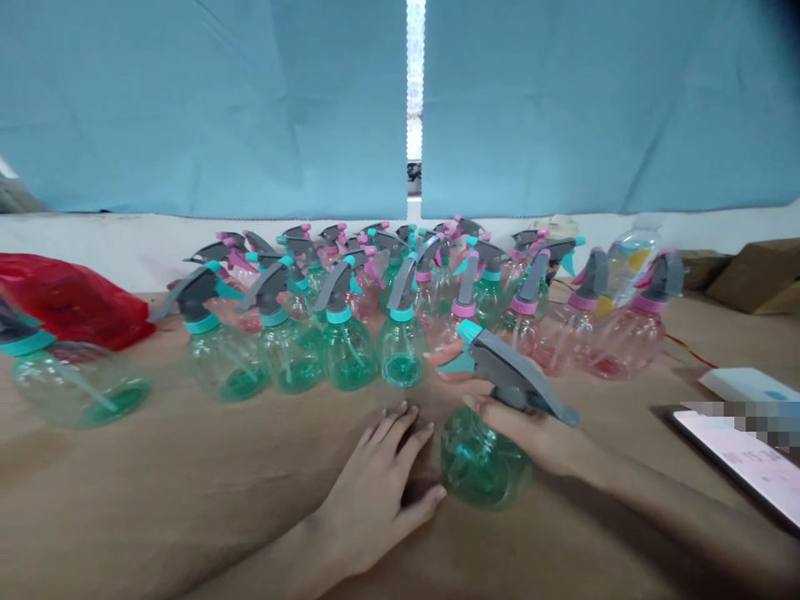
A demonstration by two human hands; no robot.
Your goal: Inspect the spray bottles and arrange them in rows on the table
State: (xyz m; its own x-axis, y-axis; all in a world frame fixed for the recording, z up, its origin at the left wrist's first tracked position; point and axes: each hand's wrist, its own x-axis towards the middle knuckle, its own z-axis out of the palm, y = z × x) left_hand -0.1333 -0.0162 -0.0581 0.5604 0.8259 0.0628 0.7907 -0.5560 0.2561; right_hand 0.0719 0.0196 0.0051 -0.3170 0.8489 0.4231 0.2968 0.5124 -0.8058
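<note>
My right hand (500, 408) is wrapped round the neck of a green spray bottle (484, 467) with a grey head and a turquoise nozzle and trigger. The bottle tilts a little, and its collar is hidden by my fingers. Just left of it, my left hand (381, 483) lies palm down on the brown table (206, 500), fingers spread, holding nothing. Beyond my hands stands a row of similar bottles: a green one with a turquoise collar (402, 350) is nearest my left fingertips, and a pink-collared one (463, 310) stands behind my right hand.
Several more green and pink spray bottles crowd behind the front row. A lone green bottle (75, 383) stands far left by a red plastic bag (68, 296). A phone (743, 467), a white box (750, 385) and cardboard boxes (762, 275) are at the right. Blue curtains (206, 108) hang behind.
</note>
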